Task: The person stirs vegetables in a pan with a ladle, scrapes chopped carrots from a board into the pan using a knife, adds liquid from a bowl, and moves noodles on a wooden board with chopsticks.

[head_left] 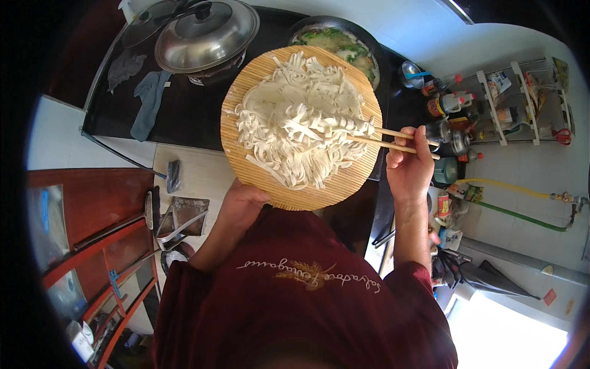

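My left hand (243,204) grips the lower left rim of a round ribbed wooden tray (236,132), thumb on top and fingers hidden beneath. Heaped on the tray are floury, flat cut noodles (295,117). A pair of wooden chopsticks (393,140) is pinched in my right hand (410,166), just off the tray's right edge. Their tips reach into the noodles on the right side of the heap. Behind the tray, partly covered by it, a wok (344,42) holds pale broth with green leaves.
A lidded steel pan (206,40) stands on the dark counter at the back left, with grey cloths (150,101) nearby. Bottles (448,103) and jars line the right side under a wall rack (522,101). A dustpan (189,215) is on the floor at left.
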Action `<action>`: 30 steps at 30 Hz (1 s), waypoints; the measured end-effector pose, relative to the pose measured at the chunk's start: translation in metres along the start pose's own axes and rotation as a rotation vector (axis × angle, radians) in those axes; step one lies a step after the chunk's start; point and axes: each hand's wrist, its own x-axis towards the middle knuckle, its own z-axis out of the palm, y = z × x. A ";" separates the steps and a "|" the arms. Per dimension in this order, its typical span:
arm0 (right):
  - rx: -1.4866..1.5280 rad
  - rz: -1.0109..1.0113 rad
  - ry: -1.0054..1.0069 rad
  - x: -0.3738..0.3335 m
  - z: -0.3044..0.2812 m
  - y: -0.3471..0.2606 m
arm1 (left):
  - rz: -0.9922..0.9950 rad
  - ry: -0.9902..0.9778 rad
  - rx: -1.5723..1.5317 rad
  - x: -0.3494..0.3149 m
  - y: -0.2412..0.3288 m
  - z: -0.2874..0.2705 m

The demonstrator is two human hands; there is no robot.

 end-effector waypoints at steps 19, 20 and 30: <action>-0.085 -0.332 -0.052 -0.009 0.043 -0.016 | -0.120 -0.010 -0.035 0.020 0.004 -0.023; -0.244 -0.347 -0.015 -0.010 0.044 -0.014 | -0.131 -0.003 -0.030 0.020 0.005 -0.023; -0.848 -0.628 0.087 -0.043 0.065 -0.039 | -0.166 -0.027 -0.047 0.023 0.009 -0.029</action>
